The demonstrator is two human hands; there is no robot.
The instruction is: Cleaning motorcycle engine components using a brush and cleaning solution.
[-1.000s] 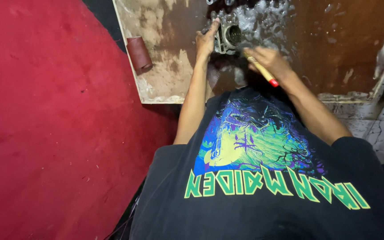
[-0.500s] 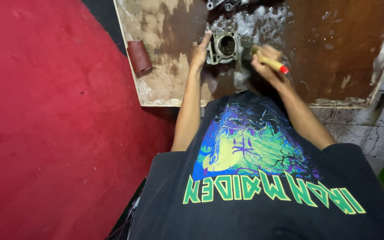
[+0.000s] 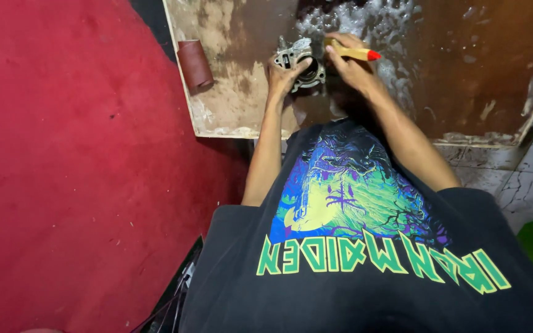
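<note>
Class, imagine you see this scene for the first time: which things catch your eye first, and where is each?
First the red floor filling the left side. At top centre, the left hand grips a grey metal engine part on a wet, stained board, while the right hand holds a yellow brush handle with a red tip.

A metal engine part is sitting on a shallow tray at the far side of the scene. The left hand is resting on its near left side; the right hand is lying just right of it, gripping a brush handle. A sandpaper roll is lying on the tray's left edge, well left of the part. A mat is spreading left of the tray.
</note>
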